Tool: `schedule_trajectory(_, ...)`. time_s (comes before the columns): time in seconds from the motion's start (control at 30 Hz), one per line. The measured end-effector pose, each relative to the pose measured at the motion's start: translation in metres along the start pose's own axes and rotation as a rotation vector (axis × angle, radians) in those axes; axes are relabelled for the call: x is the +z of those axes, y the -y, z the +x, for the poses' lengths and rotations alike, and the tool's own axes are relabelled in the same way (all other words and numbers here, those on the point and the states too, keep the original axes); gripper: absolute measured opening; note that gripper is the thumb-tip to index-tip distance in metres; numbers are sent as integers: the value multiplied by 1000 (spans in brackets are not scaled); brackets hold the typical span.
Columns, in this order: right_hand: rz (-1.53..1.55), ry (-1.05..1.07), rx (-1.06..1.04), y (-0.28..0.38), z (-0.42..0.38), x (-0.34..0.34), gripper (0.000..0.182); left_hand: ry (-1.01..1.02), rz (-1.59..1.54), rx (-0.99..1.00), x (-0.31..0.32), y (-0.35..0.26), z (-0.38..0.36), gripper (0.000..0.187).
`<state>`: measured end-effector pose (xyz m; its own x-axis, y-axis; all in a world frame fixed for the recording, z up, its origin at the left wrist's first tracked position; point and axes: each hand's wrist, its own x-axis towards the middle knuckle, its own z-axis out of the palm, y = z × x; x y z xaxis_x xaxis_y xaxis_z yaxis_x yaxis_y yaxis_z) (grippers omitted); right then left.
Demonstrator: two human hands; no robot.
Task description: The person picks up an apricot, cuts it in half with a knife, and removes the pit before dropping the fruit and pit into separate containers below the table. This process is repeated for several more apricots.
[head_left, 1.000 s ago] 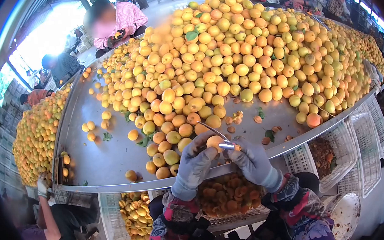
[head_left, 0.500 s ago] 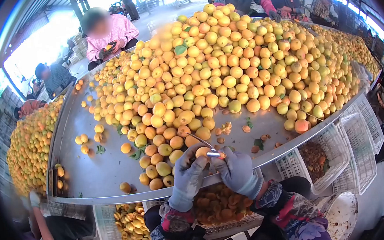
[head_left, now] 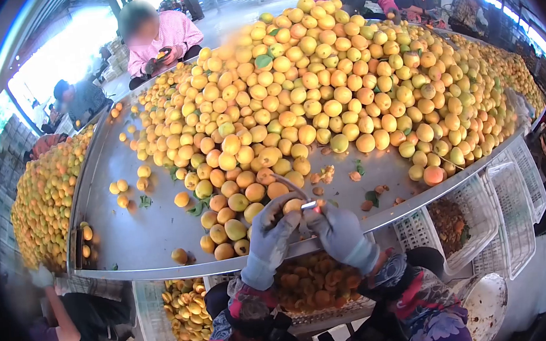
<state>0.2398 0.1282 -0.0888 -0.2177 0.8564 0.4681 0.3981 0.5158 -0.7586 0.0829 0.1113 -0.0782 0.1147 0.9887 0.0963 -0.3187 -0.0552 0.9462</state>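
Grey gloves cover both of my hands at the near edge of a metal table (head_left: pixel 172 272). My left hand (head_left: pixel 270 238) is closed round an orange apricot (head_left: pixel 293 206). My right hand (head_left: pixel 340 229) is closed on a small metal knife (head_left: pixel 310 205), its tip at the fruit. A thin curved strip (head_left: pixel 290 185) stands up just above my left hand; what it is I cannot make out. A large heap of apricots (head_left: pixel 318 96) rises beyond my hands. Below them a crate holds halved apricots (head_left: pixel 317 284).
White crates (head_left: pixel 477 234) stand at the right, one with brown scraps, beside a round pan (head_left: pixel 482 308). Another crate of halved fruit (head_left: pixel 188 312) is at lower left. A co-worker's arm (head_left: pixel 63 315) shows at far left; people (head_left: pixel 160 38) sit across the table.
The whole view has shifted slightly, with the table and heap a little lower and to the right. Both hands still hold the apricot and knife close together.
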Motion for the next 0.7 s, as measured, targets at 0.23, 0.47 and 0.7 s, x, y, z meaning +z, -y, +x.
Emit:
schedule_trajectory(0.23, 1074, 495, 760, 13, 8, -44, 56, 194, -360, -3, 5, 0, 9, 44)
schedule_trajectory(0.47, 473, 241, 298, 19, 4, -42, 33, 170, -505, 11, -5, 2, 6, 37)
schedule_trajectory(0.7, 140, 96, -20, 25, 4, -39, 22, 137, -389, 6, 4, -4, 5, 42)
